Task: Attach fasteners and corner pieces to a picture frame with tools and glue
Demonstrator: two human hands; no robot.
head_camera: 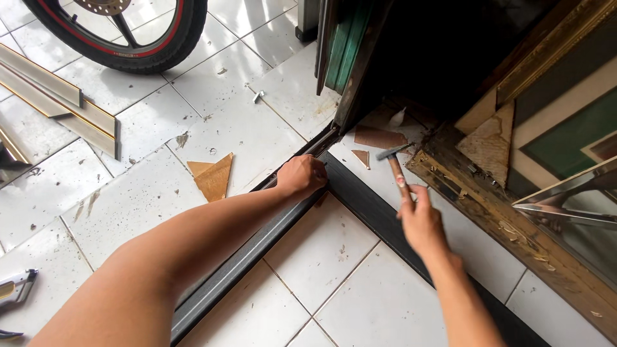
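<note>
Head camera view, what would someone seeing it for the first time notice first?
Most likely the two bare arms meeting at the corner of a dark frame lying on the white tiled floor. The left hand presses on that corner, and the right hand grips a small hammer raised just beside it. Next comes the red-rimmed motorcycle wheel at top left, with triangular brown offcuts scattered on the tiles.

My left hand (301,175) rests on the frame corner (324,160) lying on the floor (244,128); my right hand (421,222), to its right, holds a hammer (395,164) above it. A triangular offcut (212,177) lies left, a wheel (128,32) behind.
</note>
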